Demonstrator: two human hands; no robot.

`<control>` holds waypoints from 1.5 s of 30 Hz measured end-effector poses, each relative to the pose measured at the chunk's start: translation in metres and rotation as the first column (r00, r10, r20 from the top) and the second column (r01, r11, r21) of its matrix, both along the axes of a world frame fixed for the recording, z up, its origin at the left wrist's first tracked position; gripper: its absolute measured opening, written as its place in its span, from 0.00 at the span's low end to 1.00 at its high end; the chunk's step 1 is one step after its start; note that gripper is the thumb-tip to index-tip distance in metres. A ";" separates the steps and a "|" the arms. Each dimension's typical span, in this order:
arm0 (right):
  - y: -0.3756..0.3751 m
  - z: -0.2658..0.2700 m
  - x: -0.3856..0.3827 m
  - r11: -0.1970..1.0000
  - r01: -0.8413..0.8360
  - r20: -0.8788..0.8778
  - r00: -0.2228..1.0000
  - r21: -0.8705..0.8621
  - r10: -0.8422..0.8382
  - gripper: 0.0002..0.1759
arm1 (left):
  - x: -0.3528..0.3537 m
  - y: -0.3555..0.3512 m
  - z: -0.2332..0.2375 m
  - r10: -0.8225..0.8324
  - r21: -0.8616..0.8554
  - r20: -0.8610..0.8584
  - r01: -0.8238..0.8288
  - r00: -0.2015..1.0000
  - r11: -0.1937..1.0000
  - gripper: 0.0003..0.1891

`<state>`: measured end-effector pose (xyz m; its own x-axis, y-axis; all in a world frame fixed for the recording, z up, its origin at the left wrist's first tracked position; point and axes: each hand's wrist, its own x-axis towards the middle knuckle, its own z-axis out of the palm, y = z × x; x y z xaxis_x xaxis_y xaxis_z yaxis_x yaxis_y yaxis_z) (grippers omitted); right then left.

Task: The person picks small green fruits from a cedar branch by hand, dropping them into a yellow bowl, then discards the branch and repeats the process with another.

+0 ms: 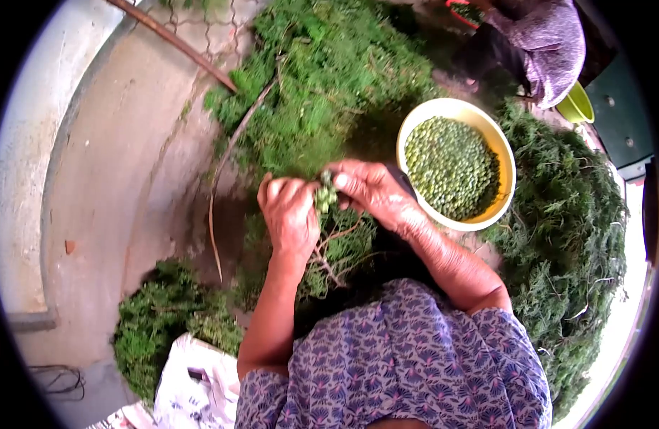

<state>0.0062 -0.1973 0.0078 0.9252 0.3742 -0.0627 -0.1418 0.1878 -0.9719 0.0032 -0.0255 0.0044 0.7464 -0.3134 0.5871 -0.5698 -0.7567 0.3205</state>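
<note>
Near the middle of the head view, a small cluster of green berries is between my hands. My left hand is closed, gripping the cluster from its left side. The thumb and fingertips of my right hand pinch at the upper right of the same cluster. A thin forked twig with feathery green leaves shows just below my hands. To the right of my right hand stands a yellow tub, filled well up with loose green berries.
Leafy green branches are heaped ahead, and a darker heap lies right. A brown stick points in from upper left. Another person sits at upper right by a lime-green bucket. A white bag lies lower left.
</note>
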 end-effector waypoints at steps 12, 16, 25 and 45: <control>0.015 0.003 0.005 0.988 0.103 0.203 0.976 -0.112 -0.079 0.13 | -0.008 0.005 -0.008 -0.523 -0.896 -0.414 -0.230 0.745 0.381 0.10; 0.013 -0.010 0.010 0.914 0.053 -0.286 0.956 0.401 0.071 0.11 | -0.006 0.009 -0.011 -0.587 -0.898 -0.408 -0.191 0.699 0.397 0.10; -0.003 0.006 0.007 0.841 0.043 -0.240 0.965 0.539 0.105 0.13 | -0.006 0.010 -0.010 -0.633 -0.899 -0.392 -0.133 0.667 0.417 0.09; -0.013 0.003 0.018 0.895 0.347 -0.217 0.931 0.279 -0.293 0.05 | -0.009 -0.002 -0.004 -0.578 -0.877 -0.454 -0.225 0.678 0.424 0.09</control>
